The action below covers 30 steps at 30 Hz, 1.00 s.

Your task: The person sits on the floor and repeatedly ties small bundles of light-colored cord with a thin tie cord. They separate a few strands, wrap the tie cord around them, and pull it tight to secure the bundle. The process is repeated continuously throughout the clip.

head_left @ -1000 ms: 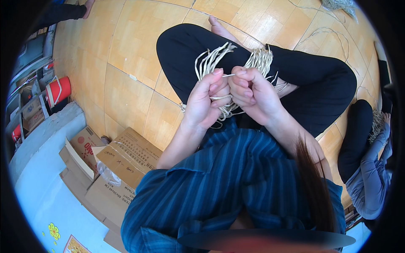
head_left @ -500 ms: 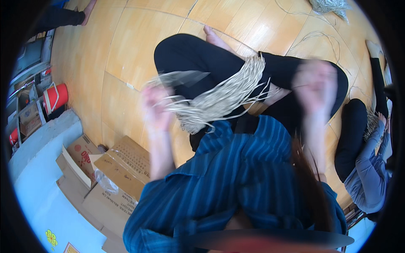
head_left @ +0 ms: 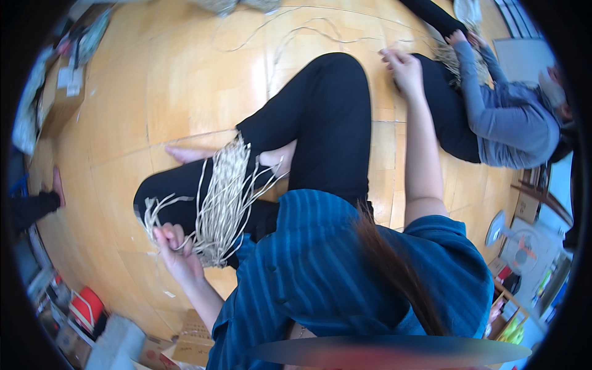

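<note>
A bundle of pale tan cords (head_left: 223, 191) lies across my bent left leg, its loose ends fanning out on both sides. Beside its near left end, my left hand (head_left: 176, 246) is closed around several cord ends that stick up past the fingers. My right arm stretches far out to the right, beyond my raised right knee. At its end my right hand (head_left: 405, 73) has its fingers curled in close together; whatever is between them is too small to make out. A long thin cord (head_left: 308, 29) trails over the floor ahead, passing near that hand.
A person in a grey top (head_left: 515, 123) sits at the right, hands at another cord bundle (head_left: 449, 60). A white fan (head_left: 523, 250) stands at the lower right. On the left are a cardboard box (head_left: 61, 92), another person's foot (head_left: 58, 185) and a red cooler (head_left: 86, 308).
My right hand has swung from over my right knee far out to the right. My left hand still grips cord ends. The view has turned toward the right.
</note>
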Motion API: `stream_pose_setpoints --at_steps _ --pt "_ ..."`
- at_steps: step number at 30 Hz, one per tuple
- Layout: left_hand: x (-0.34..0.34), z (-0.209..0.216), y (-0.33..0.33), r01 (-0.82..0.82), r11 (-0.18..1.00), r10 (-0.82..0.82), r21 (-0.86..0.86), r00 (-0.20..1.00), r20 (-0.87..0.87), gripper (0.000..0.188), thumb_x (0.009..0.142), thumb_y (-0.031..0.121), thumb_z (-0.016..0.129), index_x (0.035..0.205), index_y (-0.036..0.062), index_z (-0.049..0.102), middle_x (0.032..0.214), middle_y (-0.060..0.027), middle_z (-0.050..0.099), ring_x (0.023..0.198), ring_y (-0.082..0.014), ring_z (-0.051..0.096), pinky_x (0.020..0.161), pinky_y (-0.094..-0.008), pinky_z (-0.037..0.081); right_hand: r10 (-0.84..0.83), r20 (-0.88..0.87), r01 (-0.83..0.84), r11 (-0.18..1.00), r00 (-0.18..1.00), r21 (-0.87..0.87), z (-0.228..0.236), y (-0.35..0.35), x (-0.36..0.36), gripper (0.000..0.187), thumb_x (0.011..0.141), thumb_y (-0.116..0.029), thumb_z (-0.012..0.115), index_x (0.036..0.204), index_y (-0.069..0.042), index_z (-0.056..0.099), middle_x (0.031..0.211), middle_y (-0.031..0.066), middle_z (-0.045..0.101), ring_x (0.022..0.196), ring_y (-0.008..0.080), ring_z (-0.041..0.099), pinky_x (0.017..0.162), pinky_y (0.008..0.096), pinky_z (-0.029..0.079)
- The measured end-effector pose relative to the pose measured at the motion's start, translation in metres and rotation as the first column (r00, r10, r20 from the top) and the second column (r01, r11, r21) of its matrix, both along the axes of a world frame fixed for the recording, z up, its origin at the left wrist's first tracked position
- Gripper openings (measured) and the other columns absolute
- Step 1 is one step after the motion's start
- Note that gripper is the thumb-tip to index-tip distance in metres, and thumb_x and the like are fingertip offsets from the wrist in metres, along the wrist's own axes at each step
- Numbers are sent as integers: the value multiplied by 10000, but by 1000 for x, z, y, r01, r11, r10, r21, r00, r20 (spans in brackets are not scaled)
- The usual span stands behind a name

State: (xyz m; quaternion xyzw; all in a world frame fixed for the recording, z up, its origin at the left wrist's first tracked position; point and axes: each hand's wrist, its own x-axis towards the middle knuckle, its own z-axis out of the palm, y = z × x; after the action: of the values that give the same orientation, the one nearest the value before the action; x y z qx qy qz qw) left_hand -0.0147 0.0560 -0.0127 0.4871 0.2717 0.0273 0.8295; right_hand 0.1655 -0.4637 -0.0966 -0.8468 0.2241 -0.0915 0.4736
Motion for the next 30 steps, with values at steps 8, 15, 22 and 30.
stream_pose_setpoints --at_steps 8,15,22,30 --pt "9 -7 12 -140 988 137 -65 989 -54 255 985 321 504 876 91 493 747 28 368 577 -40 272 380 -166 201 -27 -130 14 995 991 -95 -120 -32 -35 220 812 -214 715 934 -32 732 793 79 711 686 123 635 662 270 498" --pt "3 -4 18 -102 994 101 -28 994 -46 244 984 318 507 893 94 540 734 37 390 576 -34 293 385 -173 188 -46 -31 38 974 998 -221 -166 -19 -36 166 841 -132 653 979 -92 735 890 106 697 768 194 665 723 292 505" --pt "-2 -3 20 -166 983 165 -73 986 -29 246 986 310 505 900 85 557 732 30 419 560 -33 302 380 -167 199 -193 11 191 957 981 -217 -121 -14 -33 218 862 -151 649 1062 -80 703 888 95 693 787 146 652 739 281 503" --pt "-8 -6 9 -197 967 217 161 969 -116 340 945 348 575 1142 72 602 1016 -5 597 785 -63 490 608 -186 380 227 408 -403 811 885 424 41 165 -39 143 909 -106 617 1007 -8 652 826 -1 619 662 5 461 561 160 333"
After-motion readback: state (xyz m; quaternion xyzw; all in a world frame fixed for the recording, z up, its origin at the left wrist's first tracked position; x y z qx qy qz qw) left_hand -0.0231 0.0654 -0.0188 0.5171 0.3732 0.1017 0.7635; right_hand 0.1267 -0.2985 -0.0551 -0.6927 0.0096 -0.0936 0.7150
